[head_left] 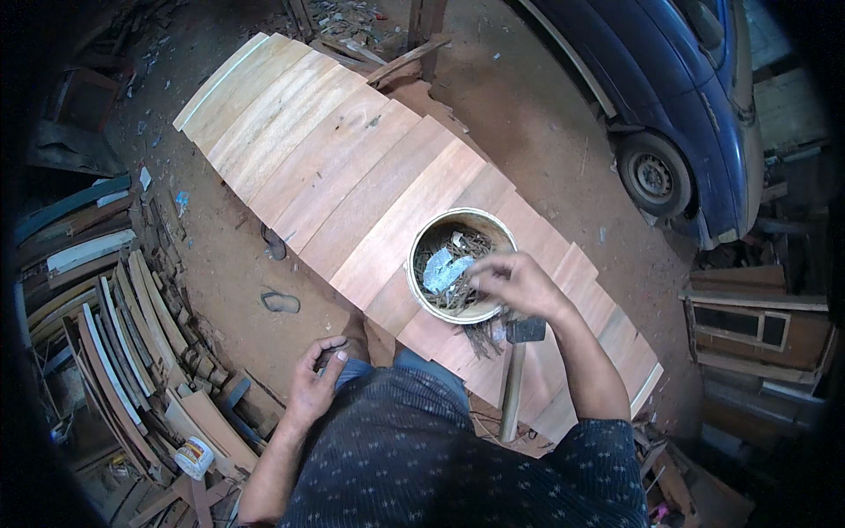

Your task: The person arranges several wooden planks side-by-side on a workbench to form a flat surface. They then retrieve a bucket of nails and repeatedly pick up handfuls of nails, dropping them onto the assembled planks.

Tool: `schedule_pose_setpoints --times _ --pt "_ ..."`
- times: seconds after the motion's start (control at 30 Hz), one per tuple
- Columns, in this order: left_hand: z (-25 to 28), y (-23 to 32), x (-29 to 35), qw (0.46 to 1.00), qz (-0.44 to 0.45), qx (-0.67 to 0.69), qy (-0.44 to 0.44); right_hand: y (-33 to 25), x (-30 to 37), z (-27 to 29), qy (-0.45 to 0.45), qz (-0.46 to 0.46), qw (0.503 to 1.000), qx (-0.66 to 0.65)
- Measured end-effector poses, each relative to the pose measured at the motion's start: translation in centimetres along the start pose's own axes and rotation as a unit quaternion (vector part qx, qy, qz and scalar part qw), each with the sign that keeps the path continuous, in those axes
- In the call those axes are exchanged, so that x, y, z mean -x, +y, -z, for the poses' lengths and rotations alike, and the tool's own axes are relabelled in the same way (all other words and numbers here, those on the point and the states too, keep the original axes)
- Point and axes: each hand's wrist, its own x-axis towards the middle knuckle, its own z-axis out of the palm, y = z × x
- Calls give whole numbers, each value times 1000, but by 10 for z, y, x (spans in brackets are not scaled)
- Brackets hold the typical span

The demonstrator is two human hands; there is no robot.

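A round pale bucket (pixel 419 295) stands on a long surface of side-by-side wooden boards (pixel 352 194). Inside it are many thin, brownish pieces that look like nails (pixel 473 242), with a crumpled light-blue scrap (pixel 445 269) on top. My right hand (pixel 519 280) hangs over the bucket's right side, fingers drawn together and slightly blurred; anything between them is too small to make out. Beside the bucket lies a hammer (pixel 512 387), its dark head under my right wrist. My left hand (pixel 317 378) is near my left thigh, fingers loosely bent and thumb apart, with nothing visible in it.
More nails (pixel 482 339) lie on the boards next to the bucket. Stacked timber strips (pixel 123 343) and a small white tub (pixel 194 458) are at the left. A blue car (pixel 669 97) stands at the far right, above wooden frames (pixel 757 326). A sandal (pixel 280 302) lies on the ground.
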Motion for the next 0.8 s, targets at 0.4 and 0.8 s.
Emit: schedule_pose_setpoints --times 0.4,0.8 --pt "-11 1 -10 999 18 30 32 -5 -34 -14 -112 154 917 352" --pt "-10 -2 -3 998 26 18 45 12 -90 -15 -7 80 890 448"
